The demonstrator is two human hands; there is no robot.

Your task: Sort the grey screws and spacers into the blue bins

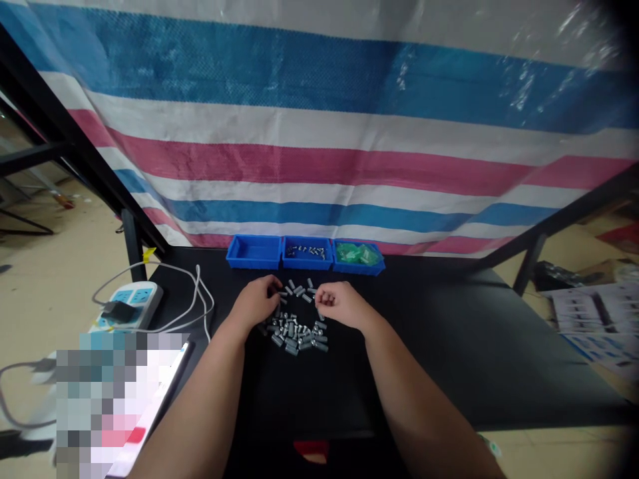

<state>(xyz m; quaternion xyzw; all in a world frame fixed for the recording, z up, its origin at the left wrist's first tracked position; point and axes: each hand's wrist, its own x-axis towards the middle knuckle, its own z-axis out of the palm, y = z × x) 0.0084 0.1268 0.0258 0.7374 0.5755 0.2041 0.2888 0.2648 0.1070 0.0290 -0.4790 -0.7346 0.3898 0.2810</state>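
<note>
Dozens of grey metal bolts [295,331] lie near the far edge of the surface [439,346], between the left hand [254,303] and right hand [342,305]. Fingers [273,290] curled narrow; cannot tell if holding any.

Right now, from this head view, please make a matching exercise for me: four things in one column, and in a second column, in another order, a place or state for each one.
Things:
1. Middle blue bin
2. Right blue bin
3. Loose grey metal pieces
4. Power strip

Places or states:
A. On the black table, around and between the left hand and right hand
B. Holds green items
C. Beside the table's left edge, with white cables
D. Holds small silver screws

Right pairs: 1-D, 2-B, 3-A, 4-C
</note>
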